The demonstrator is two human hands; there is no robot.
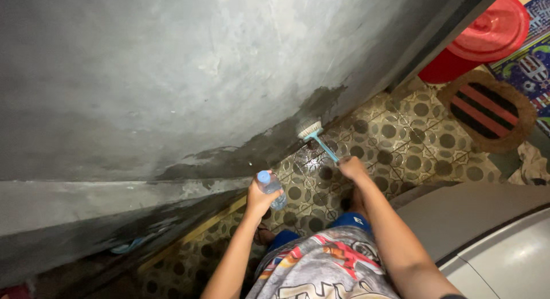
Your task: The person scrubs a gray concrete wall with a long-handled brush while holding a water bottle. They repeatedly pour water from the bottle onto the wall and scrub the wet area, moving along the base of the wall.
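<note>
My right hand grips the light-blue handle of a scrub brush. Its white bristle head presses against the dark wet patch low on the grey cement wall. My left hand holds a small clear plastic bottle with a blue cap, upright, just below the wall's base. Both arms reach forward over my knees and a printed shirt.
The floor is tiled with a brown dotted pattern and looks wet near the brush. A red bucket stands at the upper right beside a round striped mat. A grey-white appliance sits at the lower right.
</note>
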